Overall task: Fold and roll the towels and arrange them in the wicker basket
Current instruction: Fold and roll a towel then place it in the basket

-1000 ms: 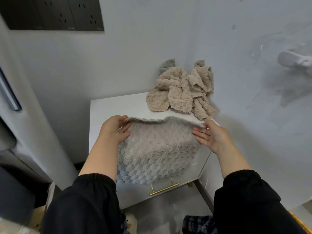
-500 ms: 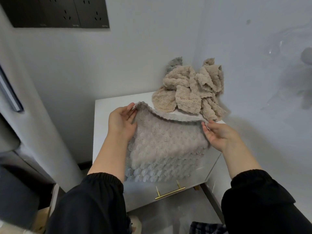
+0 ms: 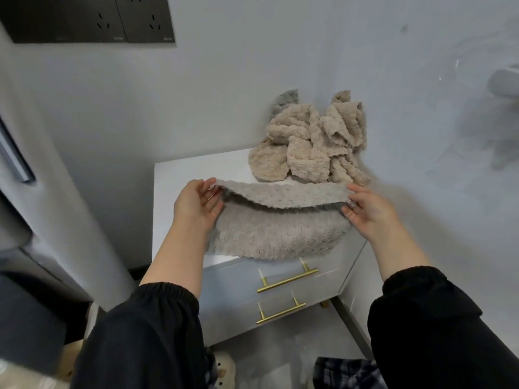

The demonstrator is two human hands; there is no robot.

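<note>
grey towel (image 3: 275, 237) on desk (image 3: 174, 169): far edge, flat a second ago, is now curling over toward near side | left hand (image 3: 196, 203), right hand (image 3: 365, 211): each pinching a far corner | first fold is beginning; beige pile (image 3: 309, 147) waiting behind; basket unseen

Pale grey walls (image 3: 280, 57) meet in a corner behind a white cabinet (image 3: 233, 279), whose two near-side drawers carry brass bar handles (image 3: 288, 279). A dark socket panel (image 3: 92, 18) sits high on the left. The floor (image 3: 266, 357) is grey.
</note>
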